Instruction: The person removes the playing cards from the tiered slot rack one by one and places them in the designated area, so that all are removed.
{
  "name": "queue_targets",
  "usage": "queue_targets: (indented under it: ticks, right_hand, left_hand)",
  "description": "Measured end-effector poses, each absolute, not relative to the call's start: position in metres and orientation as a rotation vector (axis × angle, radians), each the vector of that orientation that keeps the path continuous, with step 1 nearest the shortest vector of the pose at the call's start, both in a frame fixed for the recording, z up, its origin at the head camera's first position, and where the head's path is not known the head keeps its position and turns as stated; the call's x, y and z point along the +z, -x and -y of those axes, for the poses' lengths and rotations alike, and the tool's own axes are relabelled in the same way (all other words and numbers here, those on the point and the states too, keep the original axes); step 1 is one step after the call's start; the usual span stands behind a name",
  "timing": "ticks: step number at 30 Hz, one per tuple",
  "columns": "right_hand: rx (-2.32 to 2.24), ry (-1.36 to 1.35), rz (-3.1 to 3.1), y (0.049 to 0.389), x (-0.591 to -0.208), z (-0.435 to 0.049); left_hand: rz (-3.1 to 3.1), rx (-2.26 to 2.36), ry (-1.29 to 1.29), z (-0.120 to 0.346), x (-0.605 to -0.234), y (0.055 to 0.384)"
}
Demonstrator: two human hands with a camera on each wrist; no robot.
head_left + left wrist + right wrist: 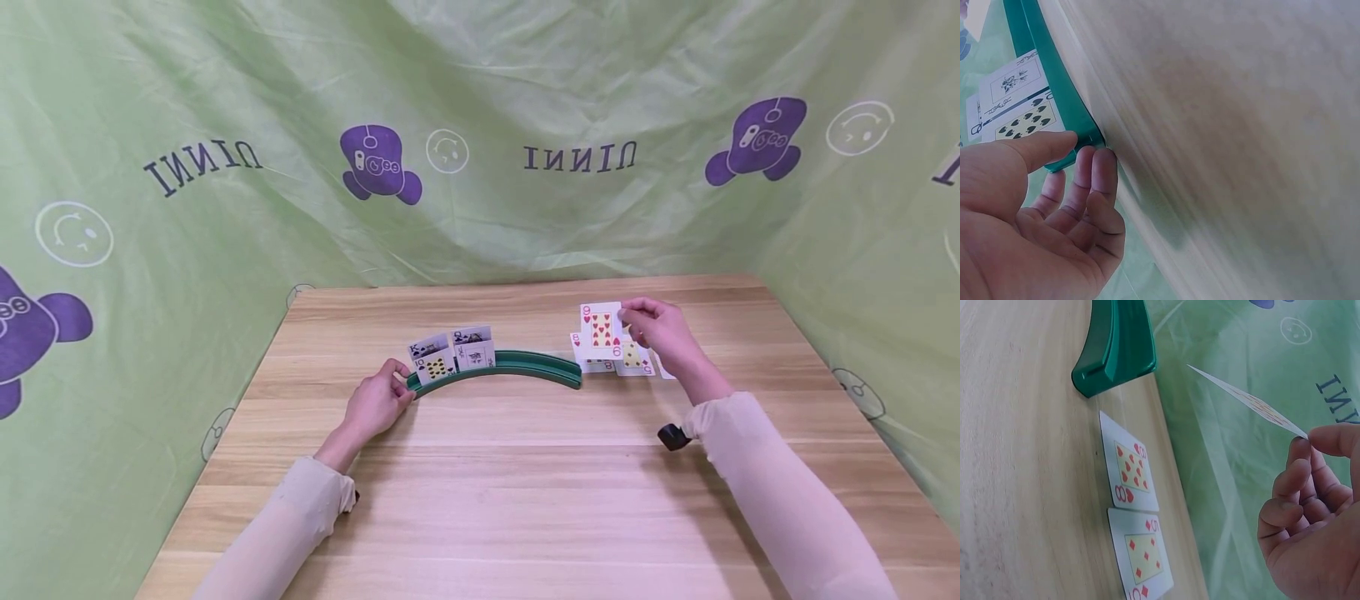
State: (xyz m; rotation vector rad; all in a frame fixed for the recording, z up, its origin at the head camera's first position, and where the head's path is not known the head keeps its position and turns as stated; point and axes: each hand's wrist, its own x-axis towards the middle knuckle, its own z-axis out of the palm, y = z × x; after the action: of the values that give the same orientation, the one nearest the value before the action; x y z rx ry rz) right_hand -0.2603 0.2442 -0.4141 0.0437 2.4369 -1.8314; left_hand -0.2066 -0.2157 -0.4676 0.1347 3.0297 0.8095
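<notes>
My right hand [663, 329] pinches a nine of hearts [601, 332] by its edge between thumb and fingers, raised above the table. In the right wrist view this card appears nearly edge-on. My left hand [375, 400] grips the left end of a curved green card holder [536, 364], thumb on the front and fingertips at the end. Standing in the holder's left half are a king [427, 346] and a queen of spades [472, 335] behind, with a ten of spades [437, 367] and a joker [476, 356] in front.
Right of the holder, an eight of hearts [1130, 465] and a five of diamonds [1144, 553] lie face up on the wooden table [510, 483]. Another card [664, 368] is mostly hidden by my right hand. A green printed cloth [480, 225] hangs around the table.
</notes>
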Motion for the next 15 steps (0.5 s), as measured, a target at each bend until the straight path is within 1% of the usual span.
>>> queue_targets:
  ticks: [15]
  right_hand:
    - [-1.81, -0.081, -2.446, 0.259, -0.416, -0.266]
  left_hand:
    - [-3.04, 0.817, -0.136, 0.217, -0.469, 0.207]
